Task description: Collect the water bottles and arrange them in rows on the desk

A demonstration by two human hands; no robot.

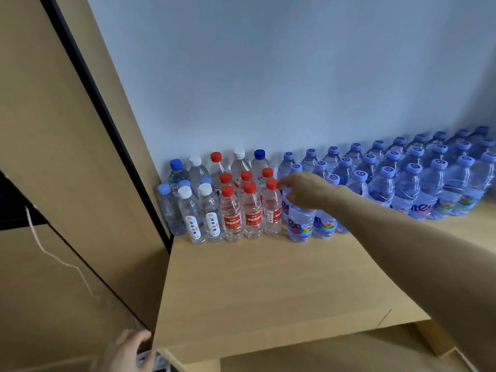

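Rows of water bottles (381, 183) are stood tight together across the middle of the frame, at the back of the desk (268, 285) and against the wall (268, 76), likely so that none gets knocked off and the front is kept free; like kinds are kept together, with clear red-capped bottles (252, 210) at centre left and blue ones running off to the right edge; a blue bottle (300, 224) at the front, just beside the red-capped ones, is held at its top by the right hand (303, 190); the fingers are bent down round the neck, likely so it can be set straight in line; its cap is hidden; the left hand (126, 350) is seen at the lower left by the desk's corner, blurred, so whether anything is held cannot be told; the task looks far along, since many rows are already made.
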